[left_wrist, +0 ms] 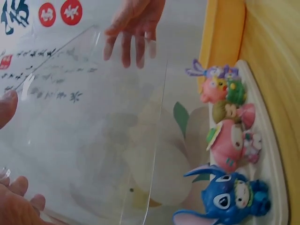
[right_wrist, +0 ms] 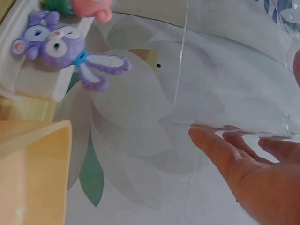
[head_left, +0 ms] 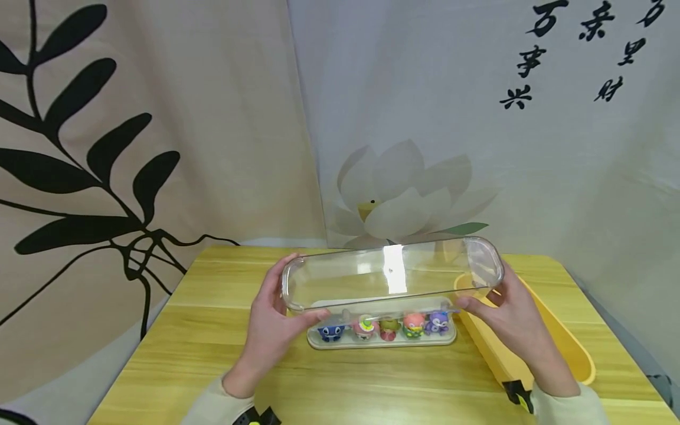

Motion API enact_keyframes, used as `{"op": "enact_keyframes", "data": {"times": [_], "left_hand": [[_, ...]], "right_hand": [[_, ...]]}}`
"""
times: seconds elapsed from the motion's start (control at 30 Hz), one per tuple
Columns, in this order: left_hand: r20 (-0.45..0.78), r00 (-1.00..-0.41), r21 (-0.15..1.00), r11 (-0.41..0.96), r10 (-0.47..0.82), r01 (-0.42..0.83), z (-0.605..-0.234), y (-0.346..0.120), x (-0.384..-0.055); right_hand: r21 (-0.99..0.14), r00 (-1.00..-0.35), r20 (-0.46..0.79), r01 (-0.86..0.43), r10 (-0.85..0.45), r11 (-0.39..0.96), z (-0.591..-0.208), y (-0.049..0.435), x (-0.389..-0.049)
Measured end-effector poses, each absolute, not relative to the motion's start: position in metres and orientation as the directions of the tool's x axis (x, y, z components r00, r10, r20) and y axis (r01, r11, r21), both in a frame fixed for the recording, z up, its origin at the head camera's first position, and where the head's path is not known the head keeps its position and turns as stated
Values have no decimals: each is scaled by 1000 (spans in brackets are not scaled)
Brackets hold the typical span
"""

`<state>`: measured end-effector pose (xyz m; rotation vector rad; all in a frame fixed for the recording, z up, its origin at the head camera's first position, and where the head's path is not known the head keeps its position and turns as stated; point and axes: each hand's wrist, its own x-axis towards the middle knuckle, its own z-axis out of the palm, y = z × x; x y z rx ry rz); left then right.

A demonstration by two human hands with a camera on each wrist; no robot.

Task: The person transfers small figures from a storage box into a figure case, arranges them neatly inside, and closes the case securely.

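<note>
A long clear plastic cover [head_left: 340, 277] is held up between both hands, tilted above a white display base [head_left: 382, 346]. My left hand [head_left: 271, 324] grips the cover's left end, while my right hand [head_left: 512, 321] holds the opposite end. On the base stands a row of several small figurines: a blue long-eared one [left_wrist: 225, 199] at the left, a pink-hooded one [left_wrist: 228, 145], a brown-haired one [left_wrist: 232, 112], a coral-and-green one [left_wrist: 218, 89], and a purple rabbit [right_wrist: 58, 49] at the right. Between cover and base there is a visible gap in the left wrist view.
A yellow open bin [head_left: 563, 336] stands on the wooden table [head_left: 212, 330], right of the base and partly behind my right hand. Behind the table hangs a cloth backdrop [head_left: 223, 118] printed with leaves, a lotus and characters.
</note>
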<state>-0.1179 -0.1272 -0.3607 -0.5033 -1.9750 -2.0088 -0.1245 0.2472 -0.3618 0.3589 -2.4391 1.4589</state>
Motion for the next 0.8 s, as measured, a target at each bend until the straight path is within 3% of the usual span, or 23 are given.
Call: {"op": "enact_keyframes", "data": {"times": [0.23,0.8], "left_hand": [[344,-939,939,19,25,344,-369,-118,-116],[274,-962,960,52,-3,274,-385,-113,-116]], "right_hand": [[-802,-949,310,-297,-64,519,-371,254,-123],[-799,-976,202,-209,-75,564,-388,257,-126]]}}
